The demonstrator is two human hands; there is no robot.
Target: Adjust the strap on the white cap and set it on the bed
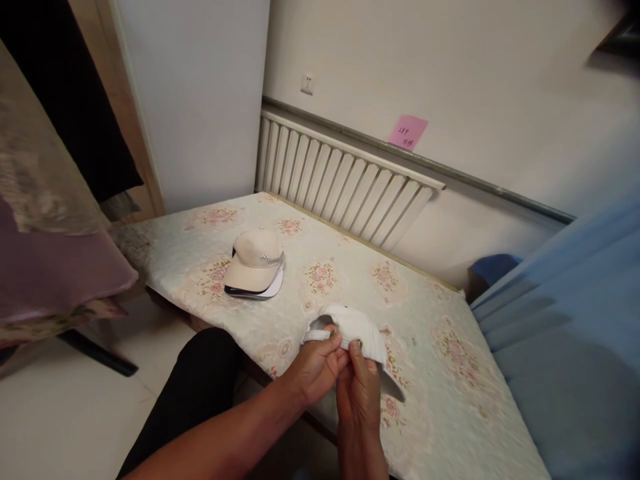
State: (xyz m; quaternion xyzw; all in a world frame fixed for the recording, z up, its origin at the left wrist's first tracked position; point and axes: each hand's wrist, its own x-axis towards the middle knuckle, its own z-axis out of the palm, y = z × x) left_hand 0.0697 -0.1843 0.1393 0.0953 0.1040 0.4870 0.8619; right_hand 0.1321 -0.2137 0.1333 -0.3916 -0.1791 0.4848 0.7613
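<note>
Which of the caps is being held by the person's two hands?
The white cap, gripped near its strap by the left hand and right hand; the other caps lie stacked apart, the beige cap on top.

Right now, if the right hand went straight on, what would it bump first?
Probably the white fabric baseball cap: the right hand seems to be pinching its edge, though depth is unclear.

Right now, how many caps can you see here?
4 visible: a white cap held by the left hand and right hand; stacked farther left, a beige cap with a dark brim and a white brim showing beneath it. More may be hidden underneath.
</note>
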